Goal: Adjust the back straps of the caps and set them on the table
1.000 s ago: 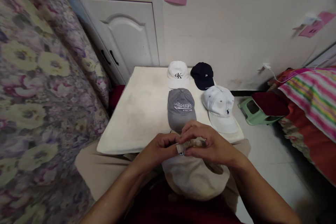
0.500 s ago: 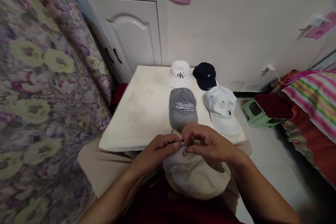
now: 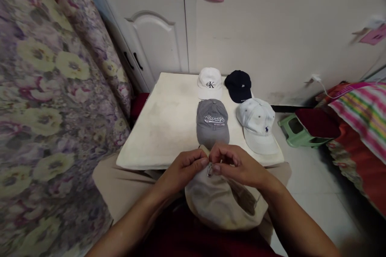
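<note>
A beige cap (image 3: pixel 218 202) lies over my lap, its opening at the lower right. My left hand (image 3: pixel 188 165) pinches the cap's strap area from the left. From the right, my right hand (image 3: pixel 238 163) grips the strap with thumb and fingers, close to my left fingertips. A small metal buckle (image 3: pixel 209 170) shows between the two hands. Just beyond them on the table sits a grey cap (image 3: pixel 212 122) with white lettering. Behind it are a white cap (image 3: pixel 210 83) and a navy cap (image 3: pixel 238 85). A pale cap (image 3: pixel 257 124) rests at the right edge.
The cream-covered table (image 3: pixel 157 124) stands before my knees, against a wall and a white cabinet (image 3: pixel 153 32). A flowered curtain (image 3: pixel 54 100) hangs at left. On the right are a green stool (image 3: pixel 297 130) with a dark red top and a bed with striped cloth (image 3: pixel 364 108).
The view has shifted slightly. The beige cap's opening shows wider at the lower right. Both hands remain at the buckle, with the fingers slightly moved.
</note>
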